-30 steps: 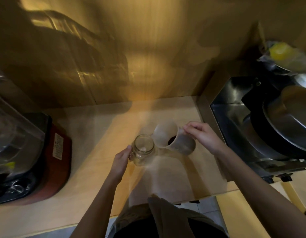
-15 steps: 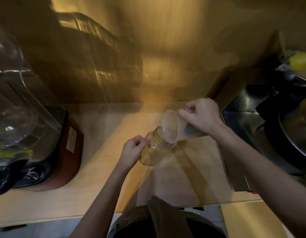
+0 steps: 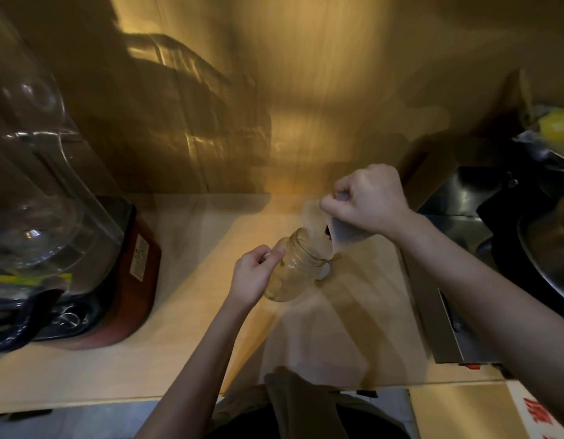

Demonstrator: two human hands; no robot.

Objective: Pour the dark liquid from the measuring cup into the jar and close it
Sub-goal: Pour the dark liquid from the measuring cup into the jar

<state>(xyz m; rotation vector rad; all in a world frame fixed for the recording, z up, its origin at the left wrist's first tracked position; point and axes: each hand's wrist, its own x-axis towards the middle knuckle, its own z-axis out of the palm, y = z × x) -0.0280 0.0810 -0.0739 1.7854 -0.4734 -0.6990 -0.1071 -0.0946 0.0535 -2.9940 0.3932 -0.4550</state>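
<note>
Two hands engaged in pouring. Left hand (image 3: pixel 253 274) grips the jar (image 3: pixel 294 267), tilted above the surface (image 3: pixel 192 312). Right hand (image 3: pixel 369 198) grasps the measuring cup (image 3: pixel 340 231), tipped at the jar mouth. Next, judged: finish the pour, then fit a lid; none visible.

Measuring cup (image 3: pixel 340 237): motion-blurred, rim smeared into the jar (image 3: pixel 294 267) mouth, so contact vs gap can't be told. Its handle is buried under the right hand (image 3: pixel 371 199). Dark liquid (image 3: pixel 327 231) shows only as a small dark patch; no stream resolvable. Jar's near wall at 9 o'clock is covered by the left hand (image 3: pixel 253 275); fill level unreadable, glass too blurred. Blender (image 3: pixel 68 255) at 9 o'clock is cut off by the left edge, label text too small. Pan (image 3: pixel 546 248) at 3 o'clock is cropped by the right edge. Desk (image 3: pixel 179 343) front edge is partly hidden by both forearms.
</note>
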